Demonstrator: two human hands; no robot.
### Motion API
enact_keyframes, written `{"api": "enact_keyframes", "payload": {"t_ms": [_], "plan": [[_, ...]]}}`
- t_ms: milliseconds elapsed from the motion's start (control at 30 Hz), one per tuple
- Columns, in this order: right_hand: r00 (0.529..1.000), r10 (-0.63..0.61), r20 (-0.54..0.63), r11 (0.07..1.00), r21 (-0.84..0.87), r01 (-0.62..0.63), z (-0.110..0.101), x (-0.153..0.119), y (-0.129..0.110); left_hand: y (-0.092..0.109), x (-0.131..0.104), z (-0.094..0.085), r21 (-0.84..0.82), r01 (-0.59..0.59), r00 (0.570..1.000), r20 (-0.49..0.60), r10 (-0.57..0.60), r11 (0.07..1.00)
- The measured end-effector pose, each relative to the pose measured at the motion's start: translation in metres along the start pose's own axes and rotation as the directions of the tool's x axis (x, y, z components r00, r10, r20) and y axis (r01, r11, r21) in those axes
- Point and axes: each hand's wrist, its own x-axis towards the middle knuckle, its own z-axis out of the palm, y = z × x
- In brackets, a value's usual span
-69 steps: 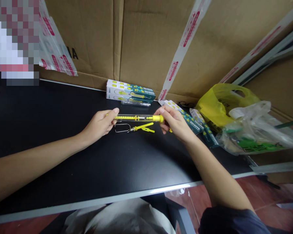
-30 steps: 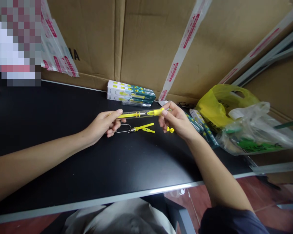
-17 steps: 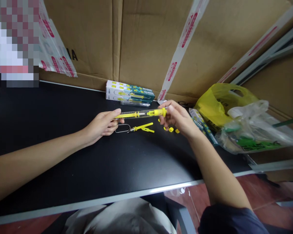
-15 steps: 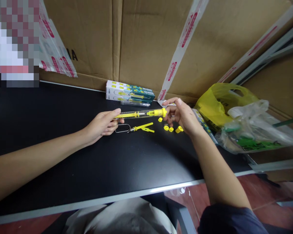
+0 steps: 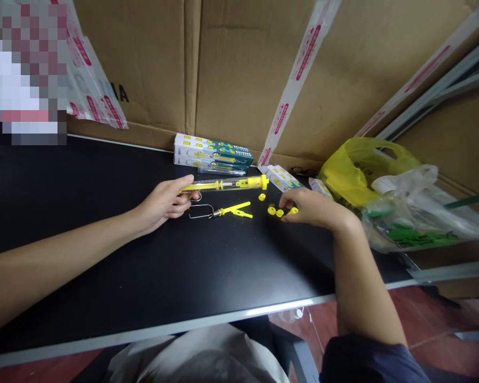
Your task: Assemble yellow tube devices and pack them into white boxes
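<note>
My left hand (image 5: 170, 202) is closed around the hook end of a tubular spring scale (image 5: 231, 184). The scale's clear tube lies nearly level above the table, with yellow parts inside and a yellow cap at its right end. Thumb and fingers of my right hand (image 5: 307, 206) are apart around a flanged yellow cap (image 5: 294, 211) on the table; whether they touch it, I cannot tell. Just left of them lie small yellow plugs (image 5: 275, 211) and a small spring (image 5: 271, 205). Another yellow plug (image 5: 262, 197) sits below the tube's end. A yellow rod with a wire hook (image 5: 223, 210) and a short yellow piece (image 5: 242, 214) lie below the scale.
Printed spring scale boxes (image 5: 211, 151) stand against the cardboard, with a clear tube (image 5: 222, 172) before them. More boxes (image 5: 283, 178) lie behind my right hand. A yellow bag (image 5: 351, 170) and a clear bag (image 5: 415, 213) crowd the right. The table's edge (image 5: 239, 315) is near me.
My right hand has moved away from the capped end of the tube, down and to the right, to the loose cap. My left hand and the spring scale have shifted slightly left.
</note>
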Motion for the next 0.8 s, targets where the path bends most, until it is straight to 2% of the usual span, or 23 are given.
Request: {"api": "enact_keyframes", "payload": {"t_ms": [100, 233, 300, 367, 400, 467, 533, 600, 800], "plan": [[1.0, 0.014, 0.002, 0.995, -0.095, -0.014, 0.006, 0.004, -0.003, 0.0, 0.0, 0.0, 0.008, -0.012, 1.0, 0.001, 0.012, 1.0], [1.0, 0.014, 0.004, 0.991, -0.136, -0.014, 0.007, 0.008, -0.004, 0.0, 0.0, -0.001, 0.011, -0.019, 1.0, 0.004, 0.019, 1.0], [0.997, 0.019, -0.072, 0.995, -0.093, -0.026, 0.003, 0.007, -0.005, -0.001, 0.0, -0.001, 0.008, -0.018, 1.0, 0.003, 0.018, 1.0], [0.978, -0.004, -0.209, 0.996, 0.089, 0.024, -0.004, 0.004, -0.008, -0.001, 0.0, -0.001, 0.007, -0.019, 1.0, 0.004, 0.019, 1.0], [0.957, -0.019, -0.291, 0.969, 0.231, 0.089, -0.007, 0.002, -0.012, -0.001, 0.0, -0.001, 0.008, -0.02, 1.0, 0.004, 0.02, 1.0], [0.895, -0.026, -0.446, 0.82, 0.502, 0.274, -0.012, -0.002, -0.02, -0.001, 0.0, -0.001, 0.012, -0.021, 1.0, 0.004, 0.021, 1.0], [0.851, -0.02, -0.524, 0.649, 0.641, 0.41, -0.014, -0.004, -0.029, -0.001, 0.0, 0.0, 0.016, -0.019, 1.0, -0.002, 0.019, 1.0], [0.841, -0.023, -0.54, 0.553, 0.694, 0.461, -0.014, -0.006, -0.035, 0.0, 0.0, 0.0, 0.024, -0.014, 1.0, -0.009, 0.014, 1.0], [0.847, -0.067, -0.527, 0.513, 0.71, 0.483, -0.01, -0.005, -0.041, 0.0, -0.002, 0.002, 0.055, -0.004, 1.0, -0.023, 0.005, 0.998]]}}
